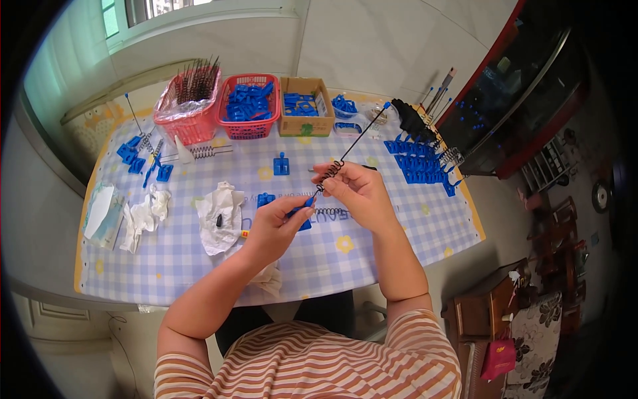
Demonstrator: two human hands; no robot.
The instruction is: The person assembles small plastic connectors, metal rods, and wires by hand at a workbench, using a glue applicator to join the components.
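The table under a checked cloth is lying below both hands, and the red baskets are standing well beyond them. The right hand is closing its fingertips on the coil of a thin spring rod (it is looking light, wiry and a little springy). The left hand, just beside, is pinching the rod's lower blue tip. The coil seems the best place to hold, because the bare wire is probably slipping easily.
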